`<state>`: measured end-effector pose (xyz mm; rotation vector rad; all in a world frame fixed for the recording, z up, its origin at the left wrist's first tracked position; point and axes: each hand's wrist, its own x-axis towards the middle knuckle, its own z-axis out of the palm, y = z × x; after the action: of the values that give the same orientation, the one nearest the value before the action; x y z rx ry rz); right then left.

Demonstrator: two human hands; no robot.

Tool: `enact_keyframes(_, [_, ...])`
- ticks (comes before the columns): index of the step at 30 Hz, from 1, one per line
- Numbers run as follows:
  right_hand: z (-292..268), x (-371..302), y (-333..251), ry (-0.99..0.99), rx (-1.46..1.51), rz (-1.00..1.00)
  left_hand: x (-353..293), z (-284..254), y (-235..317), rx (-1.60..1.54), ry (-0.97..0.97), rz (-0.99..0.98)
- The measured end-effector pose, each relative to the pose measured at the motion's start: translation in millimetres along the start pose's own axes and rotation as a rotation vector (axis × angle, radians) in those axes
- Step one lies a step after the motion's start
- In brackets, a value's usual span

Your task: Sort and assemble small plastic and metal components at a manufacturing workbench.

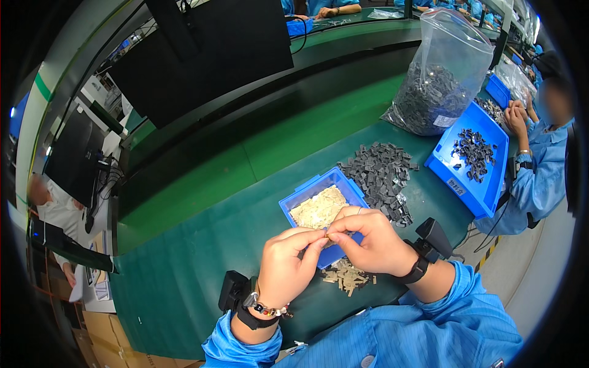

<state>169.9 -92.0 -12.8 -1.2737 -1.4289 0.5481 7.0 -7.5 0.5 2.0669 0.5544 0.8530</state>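
My left hand (285,267) and my right hand (375,245) meet at the fingertips over the near side of a small blue box (291,201). Both are closed in a pinch on one tiny piece, too small and too covered by the fingers to name. Pale beige pieces (319,208) are heaped inside the box. Just below my hands lies a loose pile of thin beige strips (348,277). Beyond my right hand spreads a heap of small dark grey plastic parts (380,178) on the green mat (178,294).
A large clear zip bag (432,92) full of dark parts stands at the back right. Beside it, a blue tray (457,187) holds more dark parts. A co-worker in a blue sleeve (540,184) works at the right. A black panel (202,61) rises at the far left.
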Motion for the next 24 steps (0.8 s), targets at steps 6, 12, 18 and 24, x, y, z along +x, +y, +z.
enact_keyframes(6, [-0.2, -0.8, 0.8, -0.007, -0.034, -0.039, 0.3, -2.4, 1.4, -0.021, -0.033, -0.053])
enact_keyframes(12, [0.2, -1.4, -2.2, 0.011, -0.061, -0.047, -1.5, -0.9, 5.2, 0.048, 0.053, -0.083])
enact_keyframes(18, [-2.1, -1.9, -3.3, 0.033, -0.077, -0.012, -0.4, -1.8, 4.2, 0.067, 0.051, -0.074])
enact_keyframes(24, [1.0, -2.8, -6.1, 0.032, -0.144, -0.06, -1.6, 0.9, 6.9, 0.075, 0.013, -0.026])
